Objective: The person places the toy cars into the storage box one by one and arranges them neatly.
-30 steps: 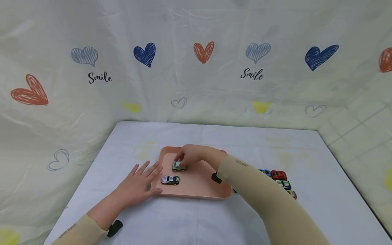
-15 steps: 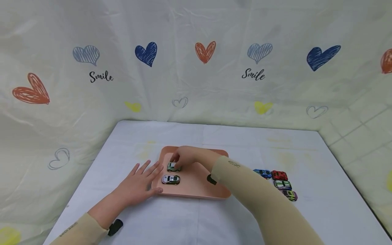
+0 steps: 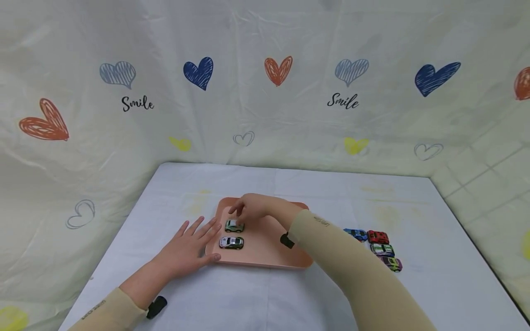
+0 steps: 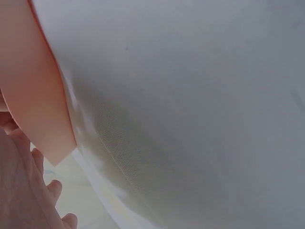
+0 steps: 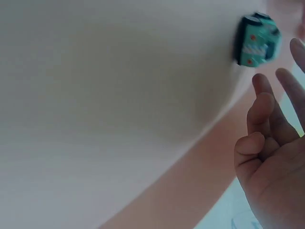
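A pink tray [image 3: 267, 253] lies on the white-covered table, with two toy cars at its left end. The pale green toy car [image 3: 234, 226] stands behind the silver and dark toy car [image 3: 231, 242]. My right hand [image 3: 256, 207] is just above the green car, its fingers loosely bent and holding nothing. In the right wrist view, a gap shows between those fingers and the green car [image 5: 258, 42]. My left hand [image 3: 186, 250] lies spread at the tray's left rim, thumb at the front corner. The left wrist view shows its fingers beside the tray wall [image 4: 43, 105].
Right of the tray several toy cars sit in a cluster: a blue one [image 3: 357, 234], a red one [image 3: 378, 237], a green and white one [image 3: 382, 250] and a purple and green one [image 3: 391, 264]. My right sleeve [image 3: 348, 257] partly covers this group.
My right hand has moved the green car leftward in the tray, let it go and risen slightly off it. The left hand has stayed at the rim.
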A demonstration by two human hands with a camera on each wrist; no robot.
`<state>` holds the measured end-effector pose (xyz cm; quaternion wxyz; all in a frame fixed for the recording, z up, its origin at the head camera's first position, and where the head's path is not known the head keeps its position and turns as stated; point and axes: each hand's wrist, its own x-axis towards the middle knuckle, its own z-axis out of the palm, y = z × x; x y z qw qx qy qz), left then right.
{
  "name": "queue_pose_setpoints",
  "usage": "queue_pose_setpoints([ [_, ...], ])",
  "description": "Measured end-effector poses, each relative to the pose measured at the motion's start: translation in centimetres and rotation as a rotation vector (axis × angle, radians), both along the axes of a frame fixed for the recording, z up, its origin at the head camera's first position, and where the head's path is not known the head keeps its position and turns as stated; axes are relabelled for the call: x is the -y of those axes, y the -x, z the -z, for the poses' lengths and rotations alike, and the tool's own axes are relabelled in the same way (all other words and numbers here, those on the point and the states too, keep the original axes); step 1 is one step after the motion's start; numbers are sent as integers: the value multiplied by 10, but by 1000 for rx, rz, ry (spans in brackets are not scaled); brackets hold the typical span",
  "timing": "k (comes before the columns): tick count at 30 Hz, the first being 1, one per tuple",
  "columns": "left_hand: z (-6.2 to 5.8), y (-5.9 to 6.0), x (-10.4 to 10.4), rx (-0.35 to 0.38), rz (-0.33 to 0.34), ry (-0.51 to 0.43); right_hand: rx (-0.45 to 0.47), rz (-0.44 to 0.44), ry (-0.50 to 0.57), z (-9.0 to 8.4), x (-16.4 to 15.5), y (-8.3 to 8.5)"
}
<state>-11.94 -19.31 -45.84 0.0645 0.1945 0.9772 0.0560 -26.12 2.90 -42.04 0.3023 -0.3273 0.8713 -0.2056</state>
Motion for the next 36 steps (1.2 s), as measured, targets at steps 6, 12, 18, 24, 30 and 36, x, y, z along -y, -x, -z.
queue_pose_setpoints([
  [6,-2,-1,-3,8,-3,-10,22,-16,77,-10,-14,1],
  [12,0,-1,-2,11,-10,1,55,20,138,-21,-34,0],
  [18,-5,-3,0,2,-13,-15,24,40,177,-30,-58,0],
  [24,-5,-3,0,-9,-13,-34,-19,93,176,-38,-91,-3],
  [30,-5,-3,-1,-18,-11,-31,-33,179,166,-42,-135,-17],
  [36,-4,-5,-2,-20,5,-43,-69,191,113,-37,-182,-36],
])
